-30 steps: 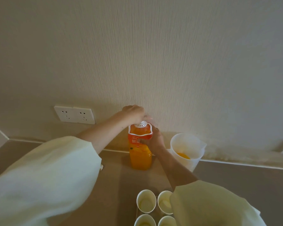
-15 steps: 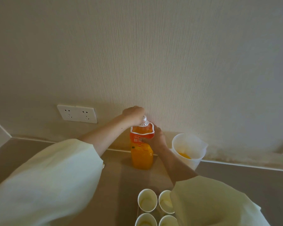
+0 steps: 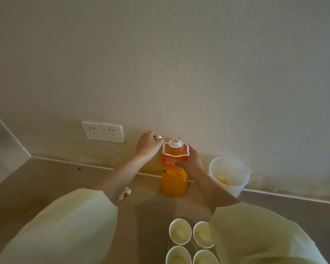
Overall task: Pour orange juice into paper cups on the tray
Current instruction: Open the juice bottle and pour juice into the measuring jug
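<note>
Beige counter by wall: right hand grip wraps upright juice bottle; left hand pinches cap, off bottle.

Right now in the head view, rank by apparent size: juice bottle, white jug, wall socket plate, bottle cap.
1. Juice bottle and white jug: about alike, not ranked.
2. Wall socket plate.
3. Smallest: bottle cap, mostly hidden in the left hand.

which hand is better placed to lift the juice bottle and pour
Right. The right hand grips the open bottle around its label, and the jug stands just beside it. The left hand is off beside the neck, pinching the cap.
</note>
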